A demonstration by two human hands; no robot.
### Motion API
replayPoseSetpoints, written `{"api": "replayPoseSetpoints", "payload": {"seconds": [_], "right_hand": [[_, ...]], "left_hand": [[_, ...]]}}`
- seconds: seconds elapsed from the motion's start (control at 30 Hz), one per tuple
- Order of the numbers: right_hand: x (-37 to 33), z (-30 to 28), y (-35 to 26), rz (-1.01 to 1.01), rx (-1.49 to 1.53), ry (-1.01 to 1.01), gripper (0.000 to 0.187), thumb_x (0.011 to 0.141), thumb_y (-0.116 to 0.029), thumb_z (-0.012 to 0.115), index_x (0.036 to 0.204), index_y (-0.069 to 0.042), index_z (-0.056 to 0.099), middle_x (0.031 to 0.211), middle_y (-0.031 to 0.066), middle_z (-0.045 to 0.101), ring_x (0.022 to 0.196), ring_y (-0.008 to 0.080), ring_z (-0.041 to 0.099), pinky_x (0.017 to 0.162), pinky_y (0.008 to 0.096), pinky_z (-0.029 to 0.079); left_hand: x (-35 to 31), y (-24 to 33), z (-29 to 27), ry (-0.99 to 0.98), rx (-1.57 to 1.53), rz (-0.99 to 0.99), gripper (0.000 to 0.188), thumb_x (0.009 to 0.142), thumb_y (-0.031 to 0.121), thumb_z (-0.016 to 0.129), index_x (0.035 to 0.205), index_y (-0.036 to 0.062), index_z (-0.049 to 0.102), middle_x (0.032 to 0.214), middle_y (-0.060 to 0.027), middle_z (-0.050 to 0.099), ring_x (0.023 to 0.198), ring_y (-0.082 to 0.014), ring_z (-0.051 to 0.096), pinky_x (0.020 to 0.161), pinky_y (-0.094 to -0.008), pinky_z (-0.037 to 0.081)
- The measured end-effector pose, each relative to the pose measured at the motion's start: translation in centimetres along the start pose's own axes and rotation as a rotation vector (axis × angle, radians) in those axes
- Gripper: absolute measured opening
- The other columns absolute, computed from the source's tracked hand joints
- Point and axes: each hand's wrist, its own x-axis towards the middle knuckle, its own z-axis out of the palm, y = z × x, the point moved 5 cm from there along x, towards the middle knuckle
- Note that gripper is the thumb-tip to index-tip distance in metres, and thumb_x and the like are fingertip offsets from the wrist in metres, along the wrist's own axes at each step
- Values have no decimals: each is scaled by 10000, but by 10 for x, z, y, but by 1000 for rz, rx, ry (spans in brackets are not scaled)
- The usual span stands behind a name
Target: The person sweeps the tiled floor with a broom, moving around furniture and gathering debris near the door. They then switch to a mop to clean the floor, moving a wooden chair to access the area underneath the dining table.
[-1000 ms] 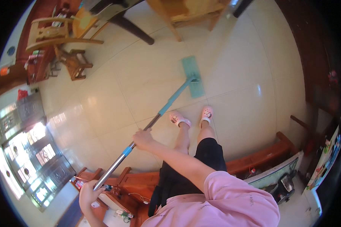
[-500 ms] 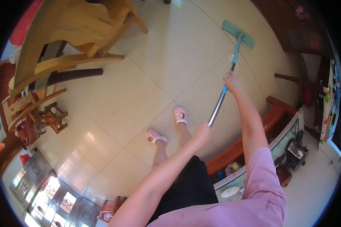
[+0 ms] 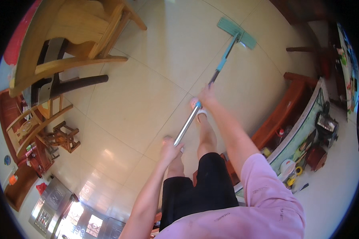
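Observation:
A flat mop (image 3: 186, 128) slants across the tiled floor, its silver pole running up and to the right into a teal section. Its wide teal head (image 3: 231, 28) lies on the tiles at the far right. My left hand (image 3: 171, 151) is wrapped round the pole's near end. Farther up, my right hand (image 3: 206, 96) grips the pole just above a light-blue collar. Below the pole are my feet in pink clogs (image 3: 194, 102), partly hidden by my hands and the pole.
A wooden chair (image 3: 77, 24) with curved legs stands at the far left, near a small wooden stool (image 3: 66, 137). To the right runs a reddish wooden piece (image 3: 277, 109) beside a marble-edged top (image 3: 307, 115) bearing a kettle (image 3: 327, 123). Dark wooden furniture (image 3: 307, 34) stands far right.
Both hands have drawn toward the left and nearer my body, bringing the mop along. Its head has shifted left and slightly farther away in the view. My grip remains closed.

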Motion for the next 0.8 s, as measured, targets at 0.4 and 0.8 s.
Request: {"api": "replayPoseSetpoints", "payload": {"seconds": [0.4, 0.8], "right_hand": [[-234, -49, -503, -712, 466, -239, 147, 668, -169, 573, 759, -78, 642, 768, 99, 611, 870, 322, 529, 833, 675, 197], [-345, -63, -566, -1107, 607, -210, 88, 612, -171, 620, 695, -143, 612, 753, 10, 608, 751, 184, 567, 686, 335, 357]], "left_hand": [[-432, -244, -177, -42, 386, -510, 433, 702, 416, 591, 689, -7, 499, 617, -224, 531, 625, -387, 540, 527, -426, 408], [-578, -258, -161, -179, 340, -758, 474, 711, 342, 595, 934, -71, 534, 794, -250, 572, 715, -303, 570, 634, -377, 438]]}}
